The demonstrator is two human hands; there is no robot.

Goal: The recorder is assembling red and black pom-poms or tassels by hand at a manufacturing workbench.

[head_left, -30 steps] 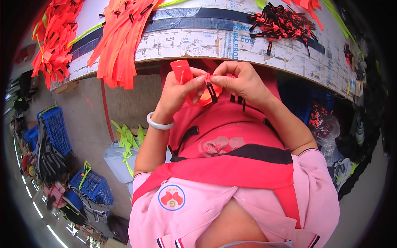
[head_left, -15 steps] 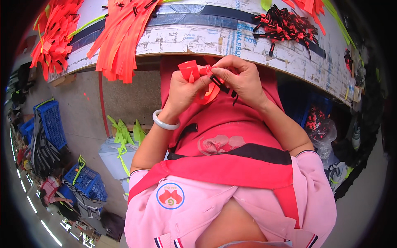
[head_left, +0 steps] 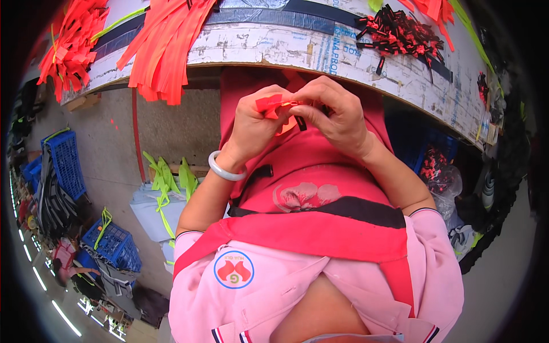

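Just in front of the table edge, my left hand (head_left: 254, 123) is closed on an orange zipper strip (head_left: 269, 105), its folded end poking out above the fingers. My right hand (head_left: 340, 117) pinches against the same spot, thumb and forefinger on what looks like a zipper slider. A black pull tab (head_left: 301, 122) hangs below the fingertips; the slider itself is mostly hidden. On the table (head_left: 240, 51) lie a bundle of orange strips (head_left: 166, 57) that droops over the edge and, to the right, a heap of red-and-black zipper sliders (head_left: 400, 34).
Another orange bundle (head_left: 71, 46) hangs at the table's left end. Blue crates (head_left: 114, 246) with dark fabric stand on the floor to the left, near yellow-green strips (head_left: 166, 177) on pale material. Under the table at right is a plastic bag (head_left: 449, 183). A person (head_left: 68, 266) is far left.
My hands have drawn closer together, and the right fingers now cover the slider and most of the black tab. The orange end in my left hand has tipped down.
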